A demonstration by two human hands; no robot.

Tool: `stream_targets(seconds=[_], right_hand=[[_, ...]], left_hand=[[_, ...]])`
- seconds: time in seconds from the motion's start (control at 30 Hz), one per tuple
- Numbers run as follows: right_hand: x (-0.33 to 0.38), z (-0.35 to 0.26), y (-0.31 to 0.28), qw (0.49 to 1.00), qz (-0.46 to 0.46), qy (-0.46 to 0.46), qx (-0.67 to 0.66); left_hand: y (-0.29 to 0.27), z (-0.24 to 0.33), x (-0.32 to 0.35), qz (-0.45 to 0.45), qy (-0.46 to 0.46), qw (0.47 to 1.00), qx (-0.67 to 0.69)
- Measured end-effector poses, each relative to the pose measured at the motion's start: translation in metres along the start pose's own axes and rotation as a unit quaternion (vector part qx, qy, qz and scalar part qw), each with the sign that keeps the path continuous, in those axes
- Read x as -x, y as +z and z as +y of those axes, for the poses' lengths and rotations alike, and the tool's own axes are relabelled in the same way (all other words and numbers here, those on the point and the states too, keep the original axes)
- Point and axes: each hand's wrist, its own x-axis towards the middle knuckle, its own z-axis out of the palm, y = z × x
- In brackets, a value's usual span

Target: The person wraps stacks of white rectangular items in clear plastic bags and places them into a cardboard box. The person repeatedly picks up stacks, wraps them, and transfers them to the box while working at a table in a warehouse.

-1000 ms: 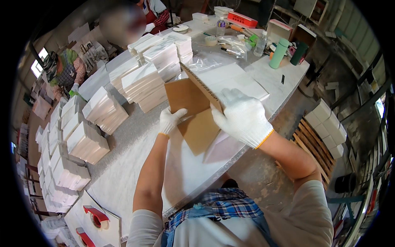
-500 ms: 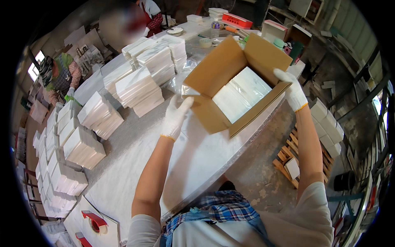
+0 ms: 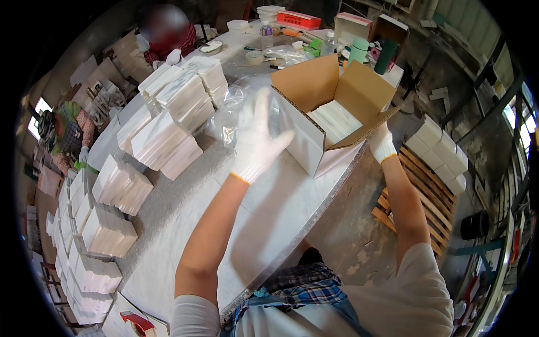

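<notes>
A cardboard box [image 3: 304, 135], white outside and brown inside, stands on the table by its edge with its flaps up. Inside it lie white, stone-like tiles [image 3: 336, 122] packed in rows. My left hand [image 3: 259, 137], in a white knit glove, is open with fingers spread at the box's left side; whether it touches the wall cannot be made out. On the box's right side is my right hand [image 3: 382, 142], also gloved, its fingers hidden by the flap and wall. Crumpled clear plastic [image 3: 222, 121] lies beyond my left hand.
Stacks of white tiles [image 3: 168, 143] line the table's [image 3: 196, 236] left side. A red tape dispenser [image 3: 136, 324] lies at lower left. Bottles and a green tumbler [image 3: 358, 51] stand behind the box. Two people work beyond the stacks. At right, a wooden pallet [image 3: 422, 196] holds white boxes [image 3: 435, 147].
The box has gone from tilted toward me to standing more upright. My left hand has let go of its flap and spread; my right hand has moved down from the flap to the box's side.
</notes>
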Motion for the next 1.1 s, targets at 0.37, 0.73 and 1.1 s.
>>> stream_targets(seconds=[0.37, 0.73, 1.1], right_hand=[[-0.051, 0.094, -0.031, 0.379, 0.378, -0.399, 0.744], [-0.040, 0.165, -0.087, 0.398, 0.425, -0.406, 0.704], [-0.028, 0.239, -0.161, 0.459, 0.446, -0.352, 0.683]], left_hand=[[-0.010, -0.001, -0.050, -0.209, 0.341, 0.895, -0.196], [-0.090, 0.038, 0.068, -0.214, 0.372, 0.883, -0.192], [-0.162, 0.099, 0.151, -0.290, 0.308, 0.877, -0.227]])
